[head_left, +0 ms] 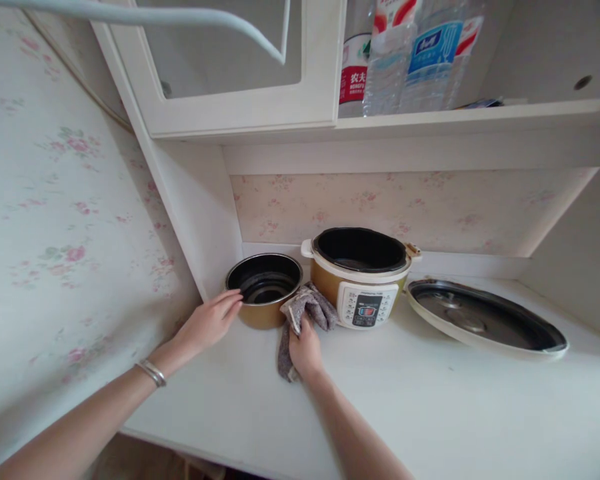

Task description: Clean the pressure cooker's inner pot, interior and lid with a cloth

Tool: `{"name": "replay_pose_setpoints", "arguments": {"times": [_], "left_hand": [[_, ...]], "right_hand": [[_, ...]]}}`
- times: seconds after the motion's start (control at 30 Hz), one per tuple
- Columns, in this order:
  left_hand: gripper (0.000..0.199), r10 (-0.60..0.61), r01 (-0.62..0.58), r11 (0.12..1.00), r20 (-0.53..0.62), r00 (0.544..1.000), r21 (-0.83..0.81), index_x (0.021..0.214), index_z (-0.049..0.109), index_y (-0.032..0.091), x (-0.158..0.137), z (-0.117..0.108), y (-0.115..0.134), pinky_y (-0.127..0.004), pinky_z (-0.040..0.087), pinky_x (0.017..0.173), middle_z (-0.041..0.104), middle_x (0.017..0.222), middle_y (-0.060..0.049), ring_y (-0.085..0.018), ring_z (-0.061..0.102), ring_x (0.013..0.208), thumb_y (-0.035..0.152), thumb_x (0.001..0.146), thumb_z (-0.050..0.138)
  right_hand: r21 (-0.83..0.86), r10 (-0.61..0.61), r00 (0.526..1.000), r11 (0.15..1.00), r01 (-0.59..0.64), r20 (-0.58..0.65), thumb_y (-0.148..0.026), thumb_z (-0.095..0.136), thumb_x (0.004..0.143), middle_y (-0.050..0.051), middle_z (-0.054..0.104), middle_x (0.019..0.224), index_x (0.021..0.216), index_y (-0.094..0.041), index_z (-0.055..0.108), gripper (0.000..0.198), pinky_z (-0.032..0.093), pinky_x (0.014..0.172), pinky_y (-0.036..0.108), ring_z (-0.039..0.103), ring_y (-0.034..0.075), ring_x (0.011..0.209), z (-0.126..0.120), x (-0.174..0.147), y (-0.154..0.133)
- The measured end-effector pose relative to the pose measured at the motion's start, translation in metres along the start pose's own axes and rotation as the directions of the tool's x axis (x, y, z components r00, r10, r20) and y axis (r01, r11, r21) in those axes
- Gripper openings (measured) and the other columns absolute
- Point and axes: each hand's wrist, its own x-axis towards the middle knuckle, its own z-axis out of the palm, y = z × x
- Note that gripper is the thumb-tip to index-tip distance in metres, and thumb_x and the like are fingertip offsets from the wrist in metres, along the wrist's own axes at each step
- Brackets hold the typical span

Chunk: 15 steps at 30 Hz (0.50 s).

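A round inner pot (263,315), black inside and golden outside, stands upright on the white counter. My left hand (215,320) is at its near left rim, fingers stretched out and their tips over the edge; the thumb is hidden. Between this pot and the multicooker, my right hand (306,350) is closed around a bunched grey-brown cloth (310,307). The cloth is against the pot's right side, and one end hangs down to the counter. Just right of it sits the lidless gold-and-white multicooker (325,283), its dark inside showing and its control panel (367,305) facing me.
An oval lid (485,317) lies with its dark inside up, right of the multicooker. Above, a cabinet shelf (480,115) holds several plastic bottles (433,60). A cabinet door (240,110) and a white tube (180,15) are at upper left. Flowered wallpaper covers the left wall.
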Motion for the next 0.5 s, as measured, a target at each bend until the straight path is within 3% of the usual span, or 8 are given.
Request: {"name": "replay_pose_setpoints", "arguments": {"times": [0.1, 0.2, 0.27, 0.4, 0.5], "left_hand": [[0.055, -0.023, 0.022, 1.000, 0.058, 0.998, 0.021, 0.131, 0.056, 0.021, 0.013, 0.003, -0.043, -0.040, 0.036, 0.110, 0.052, 0.139, -0.006, -0.023, 0.047, 0.130, 0.052, 0.094, 0.030], [0.053, -0.001, -0.002, 0.999, 0.068, 0.998, 0.044, 0.128, 0.059, 0.023, 0.020, 0.007, -0.059, -0.040, 0.034, 0.112, 0.052, 0.139, -0.005, -0.022, 0.042, 0.133, 0.051, 0.095, 0.029], [0.052, -0.005, 0.003, 0.997, 0.038, 0.999, 0.075, 0.124, 0.062, 0.022, 0.018, 0.009, -0.049, -0.039, 0.037, 0.109, 0.055, 0.136, -0.006, -0.022, 0.048, 0.129, 0.050, 0.096, 0.029], [0.048, -0.037, 0.038, 0.991, -0.013, 0.999, 0.129, 0.113, 0.069, 0.027, 0.007, 0.002, -0.001, -0.039, 0.052, 0.092, 0.064, 0.125, -0.004, -0.025, 0.064, 0.108, 0.051, 0.095, 0.032], [0.043, -0.037, 0.037, 0.999, 0.003, 0.999, 0.032, 0.110, 0.070, 0.030, 0.003, -0.006, 0.020, -0.033, 0.055, 0.084, 0.071, 0.110, 0.000, -0.023, 0.069, 0.094, 0.053, 0.094, 0.037]], "right_hand": [[-0.012, -0.001, 1.000, 1.000, 0.001, 0.003, -0.011, 0.046, 0.081, 0.010, 0.058, 0.130, 0.131, -0.017, 0.051, 0.051, 0.040, 0.105, 0.042, 0.052, 0.026, 0.122, -0.001, 0.000, -0.001], [-0.015, -0.021, 1.000, 1.000, 0.021, 0.003, -0.009, 0.045, 0.080, 0.009, 0.056, 0.133, 0.132, -0.017, 0.051, 0.054, 0.039, 0.106, 0.041, 0.050, 0.026, 0.125, 0.000, 0.000, 0.000], [-0.024, -0.034, 0.999, 0.999, 0.034, 0.003, -0.008, 0.045, 0.079, 0.009, 0.054, 0.135, 0.133, -0.017, 0.050, 0.055, 0.036, 0.108, 0.042, 0.047, 0.025, 0.128, 0.001, 0.000, 0.001], [-0.048, -0.021, 1.000, 0.999, 0.021, 0.002, -0.007, 0.045, 0.077, 0.009, 0.054, 0.135, 0.136, -0.016, 0.048, 0.059, 0.036, 0.109, 0.042, 0.047, 0.026, 0.127, 0.002, -0.001, 0.002], [-0.056, -0.021, 1.000, 0.998, 0.022, 0.012, -0.007, 0.044, 0.078, 0.010, 0.054, 0.134, 0.136, -0.016, 0.047, 0.059, 0.037, 0.108, 0.041, 0.048, 0.026, 0.127, 0.001, -0.002, 0.001]]}}
